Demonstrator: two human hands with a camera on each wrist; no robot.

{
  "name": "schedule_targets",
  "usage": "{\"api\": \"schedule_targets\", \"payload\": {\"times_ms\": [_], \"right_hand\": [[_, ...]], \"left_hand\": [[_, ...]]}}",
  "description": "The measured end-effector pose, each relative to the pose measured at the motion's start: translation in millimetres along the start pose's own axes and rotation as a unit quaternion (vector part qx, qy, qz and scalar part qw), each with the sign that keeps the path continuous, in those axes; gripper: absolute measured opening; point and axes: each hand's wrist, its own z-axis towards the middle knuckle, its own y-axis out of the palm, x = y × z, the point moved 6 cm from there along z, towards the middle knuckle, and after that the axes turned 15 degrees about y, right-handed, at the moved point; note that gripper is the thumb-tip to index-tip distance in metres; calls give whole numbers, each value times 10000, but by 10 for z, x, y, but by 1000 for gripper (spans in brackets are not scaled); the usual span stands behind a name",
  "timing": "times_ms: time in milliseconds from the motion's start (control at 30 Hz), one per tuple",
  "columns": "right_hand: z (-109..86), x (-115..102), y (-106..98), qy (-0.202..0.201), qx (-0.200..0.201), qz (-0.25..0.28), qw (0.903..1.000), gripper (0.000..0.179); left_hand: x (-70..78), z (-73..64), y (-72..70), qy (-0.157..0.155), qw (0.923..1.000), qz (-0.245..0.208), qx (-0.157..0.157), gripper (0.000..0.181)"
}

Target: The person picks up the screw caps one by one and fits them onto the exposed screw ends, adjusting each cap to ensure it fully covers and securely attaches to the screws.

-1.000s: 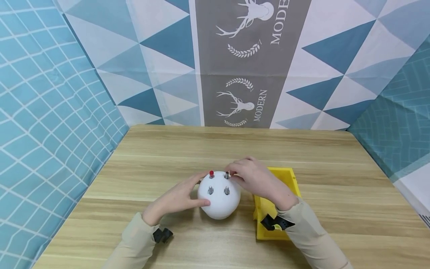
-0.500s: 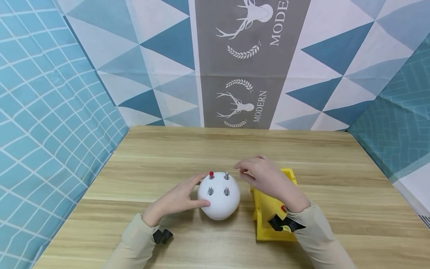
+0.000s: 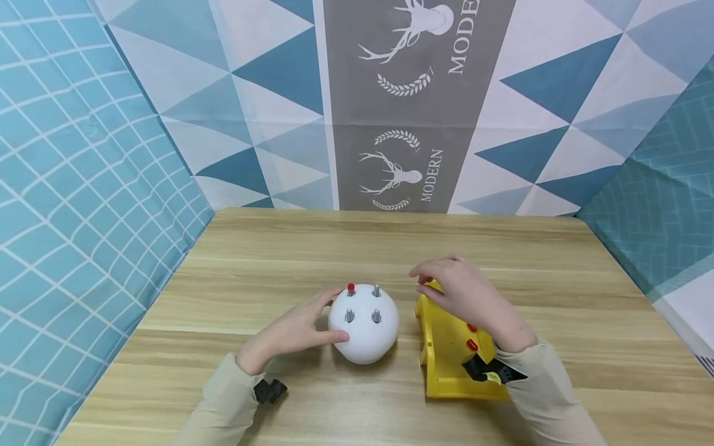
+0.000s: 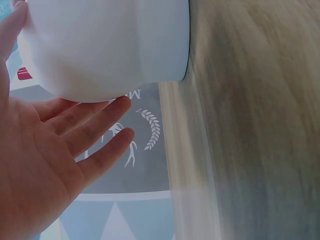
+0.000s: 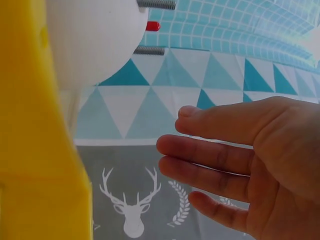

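A white rounded dome (image 3: 362, 347) stands on the table with several threaded metal studs (image 3: 376, 316) on top. One stud wears a red cap (image 3: 351, 289). My left hand (image 3: 295, 328) holds the dome at its left side, thumb in front and fingers behind; the left wrist view shows those fingers spread along its wall. To the right, my right hand (image 3: 460, 294) hovers over the back of a yellow bin (image 3: 465, 388). Its fingers are loosely bent, and no held thing shows in the right wrist view. Red caps (image 3: 471, 344) lie in the bin.
The wooden table (image 3: 312, 248) carries the dome and the bin side by side. Behind it hangs a patterned cloth (image 3: 390, 155) with deer heads and triangles. Blue tiled cloth (image 3: 83, 186) covers the left side.
My right hand has moved from the back right stud to the right, over the bin. That stud's dark tip now looks bare metal. The left hand and dome have stayed in place.
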Motion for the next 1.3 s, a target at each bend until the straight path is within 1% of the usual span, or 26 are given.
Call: {"api": "schedule_targets", "payload": {"times_ms": [200, 433, 733, 933, 1100, 1300], "right_hand": [[-19, 96, 19, 163, -112, -30, 9998, 20], [-17, 203, 13, 245, -211, -112, 9994, 21], [-48, 324, 47, 532, -425, -155, 9976, 21], [-86, 397, 102, 520, -605, -178, 9967, 19], [-123, 464, 130, 644, -811, -126, 9945, 21], [-173, 496, 141, 585, -976, -81, 9935, 20]], "left_hand": [[0, 4, -7, 23, 10000, -10, 0, 87], [15, -3, -19, 18, 10000, 33, 1, 87], [13, -4, -18, 65, 10000, -4, 9, 86], [4, -3, -9, 61, 10000, -8, 0, 87], [-1, -2, -6, 40, 10000, -31, -10, 87], [-5, -2, -2, 84, 10000, 6, 17, 87]]}}
